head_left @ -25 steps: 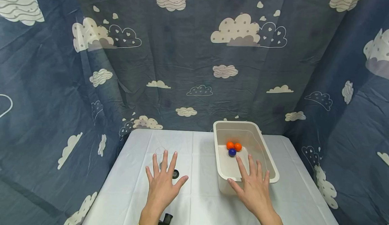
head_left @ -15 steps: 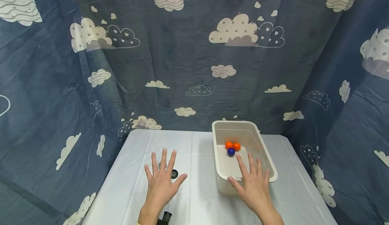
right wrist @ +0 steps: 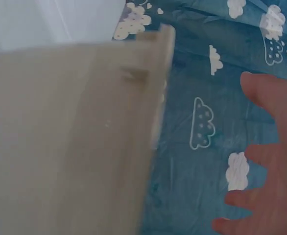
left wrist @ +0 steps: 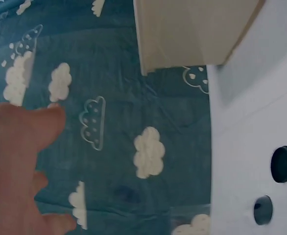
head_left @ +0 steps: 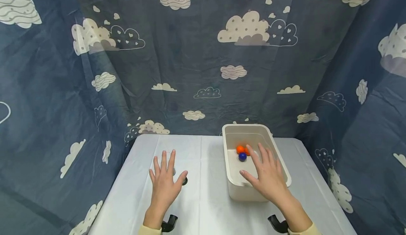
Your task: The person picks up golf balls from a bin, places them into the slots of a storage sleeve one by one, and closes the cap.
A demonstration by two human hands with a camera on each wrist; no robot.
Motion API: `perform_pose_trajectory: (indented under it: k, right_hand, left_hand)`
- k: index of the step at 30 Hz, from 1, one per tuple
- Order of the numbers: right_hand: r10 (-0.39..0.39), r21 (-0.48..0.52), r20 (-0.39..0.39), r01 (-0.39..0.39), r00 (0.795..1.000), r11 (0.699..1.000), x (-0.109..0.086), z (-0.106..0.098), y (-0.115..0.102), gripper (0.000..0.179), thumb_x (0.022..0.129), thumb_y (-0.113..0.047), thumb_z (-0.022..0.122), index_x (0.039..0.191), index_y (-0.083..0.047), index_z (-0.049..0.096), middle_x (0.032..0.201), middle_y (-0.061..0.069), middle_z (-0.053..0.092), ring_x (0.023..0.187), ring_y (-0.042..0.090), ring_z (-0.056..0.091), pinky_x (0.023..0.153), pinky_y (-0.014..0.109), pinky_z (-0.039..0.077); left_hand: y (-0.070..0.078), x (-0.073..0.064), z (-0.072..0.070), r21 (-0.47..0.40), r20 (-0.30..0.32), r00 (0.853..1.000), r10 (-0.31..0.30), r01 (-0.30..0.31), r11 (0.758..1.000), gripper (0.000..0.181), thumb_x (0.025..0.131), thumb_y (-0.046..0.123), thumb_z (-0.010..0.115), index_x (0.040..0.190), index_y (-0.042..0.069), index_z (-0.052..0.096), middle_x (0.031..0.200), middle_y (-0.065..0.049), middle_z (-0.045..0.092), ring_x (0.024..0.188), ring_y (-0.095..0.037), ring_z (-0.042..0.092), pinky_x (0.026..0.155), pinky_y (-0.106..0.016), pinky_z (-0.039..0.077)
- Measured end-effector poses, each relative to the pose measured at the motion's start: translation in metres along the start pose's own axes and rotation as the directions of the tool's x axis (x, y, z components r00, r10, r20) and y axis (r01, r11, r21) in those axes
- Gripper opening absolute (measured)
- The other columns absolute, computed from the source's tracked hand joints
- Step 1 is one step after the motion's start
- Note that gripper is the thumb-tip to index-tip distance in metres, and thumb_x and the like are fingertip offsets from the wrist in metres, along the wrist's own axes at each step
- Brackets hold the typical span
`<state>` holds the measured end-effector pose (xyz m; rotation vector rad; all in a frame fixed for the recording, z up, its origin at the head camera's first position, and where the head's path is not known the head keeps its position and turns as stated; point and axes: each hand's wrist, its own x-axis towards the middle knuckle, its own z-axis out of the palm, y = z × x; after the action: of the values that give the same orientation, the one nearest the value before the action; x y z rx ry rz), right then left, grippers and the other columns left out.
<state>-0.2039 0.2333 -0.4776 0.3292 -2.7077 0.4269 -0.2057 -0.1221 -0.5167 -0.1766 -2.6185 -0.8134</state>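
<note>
My left hand [head_left: 164, 189], fingers spread and nearly straight, holds nothing over the left part of the table. Partly behind its thumb lies a small black disc [head_left: 185, 181], and a grey round piece [head_left: 174, 171] shows beside the forefinger. In the left wrist view, the black disc [left wrist: 282, 164] and the other round piece [left wrist: 263, 210] lie apart on the white cloth. Above the beige plastic bin [head_left: 233, 182], my right hand [head_left: 269, 178] is spread with nothing in it. Inside the bin sit two orange balls [head_left: 240, 149] and one blue ball [head_left: 242, 156]; right-hand fingers partly cover one orange ball.
A white cloth [head_left: 209, 206] covers the table. Dark blue cloud-print fabric [head_left: 190, 66] hangs behind and at both sides. Black curved wrist mounts [head_left: 169, 223] sit at both wrists. The bin's raised walls stand under the right hand.
The right hand has moved forward, farther over the bin, and now partly covers an orange ball. My left hand has shifted slightly forward and left. Both stay spread.
</note>
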Motion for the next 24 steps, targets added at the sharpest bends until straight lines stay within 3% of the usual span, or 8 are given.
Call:
perform_pose_trajectory:
  k: [4,11,15,20,24]
  right_hand:
    - [-0.041,0.008,0.026,0.041,0.999,0.999,0.022,-0.012,0.005,0.090,0.087,-0.061,0.069,0.159,-0.029,0.028,0.161,0.022,0.023,0.141,0.051,0.025,0.105,0.078,0.017]
    - [-0.066,0.068,0.122,0.058,0.990,0.996,0.064,-0.017,0.021,0.085,0.090,-0.051,0.072,0.159,-0.024,0.030,0.159,0.022,0.026,0.141,0.047,0.028,0.104,0.074,0.028]
    - [-0.069,0.125,0.191,0.046,0.979,0.991,0.088,-0.010,0.033,0.081,0.093,-0.048,0.070,0.159,-0.022,0.031,0.158,0.024,0.029,0.139,0.048,0.032,0.102,0.074,0.032]
    - [-0.086,0.179,0.251,0.041,0.964,0.983,0.111,0.010,0.047,0.076,0.093,-0.045,0.070,0.155,-0.015,0.039,0.151,0.025,0.038,0.131,0.048,0.043,0.102,0.068,0.037]
    - [-0.075,0.175,0.308,0.021,0.948,0.984,0.124,0.034,0.058,0.073,0.093,-0.042,0.071,0.153,-0.012,0.042,0.147,0.029,0.041,0.123,0.050,0.050,0.099,0.066,0.041]
  left_hand:
    - [-0.018,0.008,0.005,-0.075,0.008,0.997,-0.071,0.072,0.995,0.086,0.094,0.049,0.067,0.162,0.029,0.019,0.166,-0.019,0.012,0.149,-0.048,-0.004,0.104,-0.082,0.003]
    - [-0.051,0.022,0.014,-0.199,-0.001,0.987,-0.159,0.155,0.968,0.090,0.093,0.043,0.071,0.162,0.019,0.018,0.163,-0.025,0.018,0.149,-0.048,0.007,0.107,-0.077,0.016]
    - [-0.064,0.028,0.022,-0.297,0.002,0.975,-0.221,0.211,0.931,0.092,0.093,0.043,0.071,0.161,0.014,0.017,0.161,-0.025,0.021,0.147,-0.046,0.019,0.108,-0.071,0.027]
    - [-0.077,0.030,0.034,-0.399,0.056,0.948,-0.313,0.309,0.864,0.096,0.092,0.050,0.070,0.161,0.013,0.015,0.161,-0.025,0.024,0.144,-0.048,0.026,0.110,-0.068,0.027]
    - [-0.088,0.032,0.042,-0.439,0.104,0.933,-0.343,0.353,0.826,0.099,0.089,0.051,0.074,0.161,0.018,0.015,0.161,-0.022,0.027,0.144,-0.049,0.026,0.110,-0.067,0.026]
